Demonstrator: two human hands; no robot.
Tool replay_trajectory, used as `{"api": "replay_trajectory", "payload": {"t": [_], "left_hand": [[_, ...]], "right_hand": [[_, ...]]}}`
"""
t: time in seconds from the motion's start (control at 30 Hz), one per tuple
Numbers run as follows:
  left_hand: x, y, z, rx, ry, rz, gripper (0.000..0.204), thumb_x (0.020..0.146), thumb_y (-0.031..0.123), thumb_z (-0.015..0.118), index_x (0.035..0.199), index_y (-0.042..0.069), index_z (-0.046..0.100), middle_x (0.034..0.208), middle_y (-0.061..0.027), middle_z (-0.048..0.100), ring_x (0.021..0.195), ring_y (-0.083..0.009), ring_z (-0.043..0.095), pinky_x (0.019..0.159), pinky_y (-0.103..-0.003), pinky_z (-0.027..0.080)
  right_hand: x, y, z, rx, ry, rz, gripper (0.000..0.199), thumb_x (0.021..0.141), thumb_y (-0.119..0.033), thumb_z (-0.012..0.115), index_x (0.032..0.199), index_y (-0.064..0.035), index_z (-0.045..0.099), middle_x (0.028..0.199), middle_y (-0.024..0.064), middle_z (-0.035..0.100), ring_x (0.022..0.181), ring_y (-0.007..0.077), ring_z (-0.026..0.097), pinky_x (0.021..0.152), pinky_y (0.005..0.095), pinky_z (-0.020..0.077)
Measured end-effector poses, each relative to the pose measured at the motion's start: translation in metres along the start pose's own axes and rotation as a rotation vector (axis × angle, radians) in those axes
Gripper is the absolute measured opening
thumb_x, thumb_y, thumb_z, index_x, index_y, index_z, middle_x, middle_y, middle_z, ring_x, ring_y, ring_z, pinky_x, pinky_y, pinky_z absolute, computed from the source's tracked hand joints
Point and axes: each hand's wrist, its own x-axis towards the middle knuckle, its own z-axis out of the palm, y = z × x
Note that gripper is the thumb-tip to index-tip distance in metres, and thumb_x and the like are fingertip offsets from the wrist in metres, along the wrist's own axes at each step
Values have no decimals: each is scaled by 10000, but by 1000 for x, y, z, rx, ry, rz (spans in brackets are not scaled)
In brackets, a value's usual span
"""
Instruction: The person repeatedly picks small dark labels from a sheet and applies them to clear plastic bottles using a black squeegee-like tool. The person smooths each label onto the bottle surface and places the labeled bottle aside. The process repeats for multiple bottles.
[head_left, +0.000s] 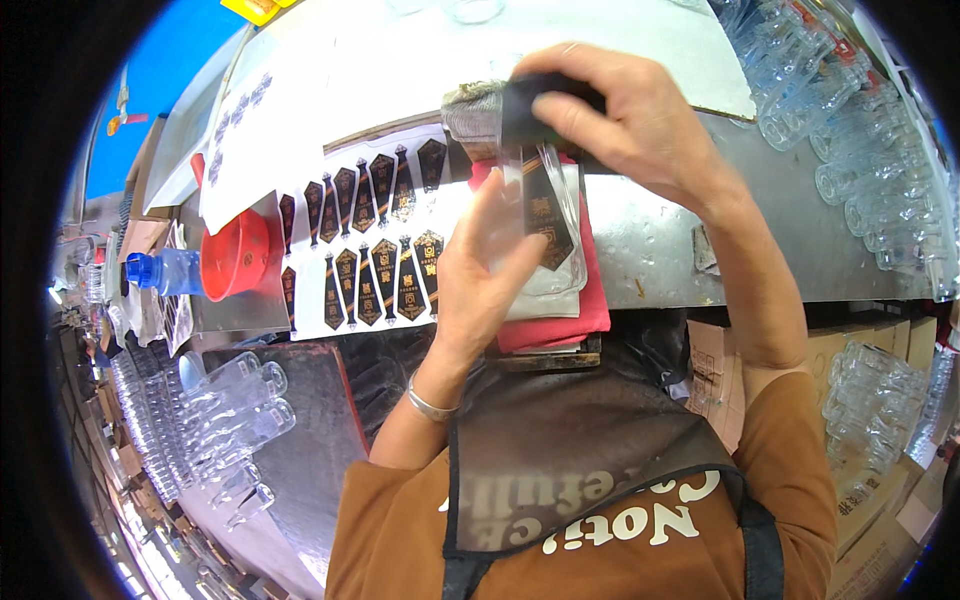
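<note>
A clear glass bottle (570, 272) lies on a white cloth (545, 305) over a red cloth (598, 290). On its face sits a black and gold tie-shaped decal (545, 215). My left hand (485, 265) grips the bottle's left side, fingers and thumb curved about it. At the bottle's far end, my right hand (625, 115) is closed round a dark, block-like piece (540, 105), blurred so its kind is unclear. Just beyond it is a folded grey cloth (472, 115). Left of the bottle is a white sheet (310, 255) with rows of similar decals.
At the left stand a red plastic tub (235, 258) and a clear bottle with a blue cap (165, 272). Several glass bottles (245, 410) are grouped at lower left. More glassware (860, 190) lines the right edge of the metal table (655, 260). Cardboard boxes (712, 370) sit below.
</note>
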Motion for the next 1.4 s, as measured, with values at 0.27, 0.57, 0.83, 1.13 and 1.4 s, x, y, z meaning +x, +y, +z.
{"api": "replay_trajectory", "payload": {"t": [0.27, 0.57, 0.83, 1.13, 1.4], "left_hand": [[-2, 8, -13, -102, 38, -81, 572, 1006, 154, 595, 1501, -12, 361, 1465, -198, 490, 1310, -265, 531, 1058, -380, 457], [78, 36, -4, 431, 16, -242, 819, 943, 692, 461, 999, -99, 665, 933, -241, 703, 860, -285, 679, 803, -377, 528], [82, 19, 12, 584, 138, -71, 711, 949, 600, 530, 830, -93, 634, 771, -262, 635, 739, -326, 610, 761, -425, 489], [69, 4, 14, 234, 56, -83, 681, 1049, 592, 330, 903, 17, 664, 762, -38, 666, 661, -88, 598, 591, -226, 451], [66, -1, 11, 114, 15, -119, 648, 1064, 560, 319, 924, 21, 650, 790, -56, 650, 683, -95, 593, 616, -232, 482]], "right_hand": [[-51, -21, 21, -174, 42, -323, 330, 704, 22, 711, 1017, -84, 701, 1005, 95, 689, 915, 281, 661, 786, 375, 551], [-98, -44, 2, 486, 67, 465, 259, 977, -37, 542, 1223, -5, 619, 1043, 33, 656, 951, 87, 608, 832, 260, 511], [-105, 2, 14, 768, 111, 650, 324, 1038, -236, 495, 1112, 31, 663, 1050, 56, 675, 965, 110, 611, 888, 257, 470], [-30, 28, 32, 274, -179, 626, 634, 980, -552, 538, 816, 32, 720, 769, 55, 651, 806, 132, 568, 793, 281, 453], [-30, 32, 34, 225, -223, 599, 608, 970, -546, 563, 803, 23, 694, 739, 37, 620, 746, 124, 543, 733, 286, 457]]}}
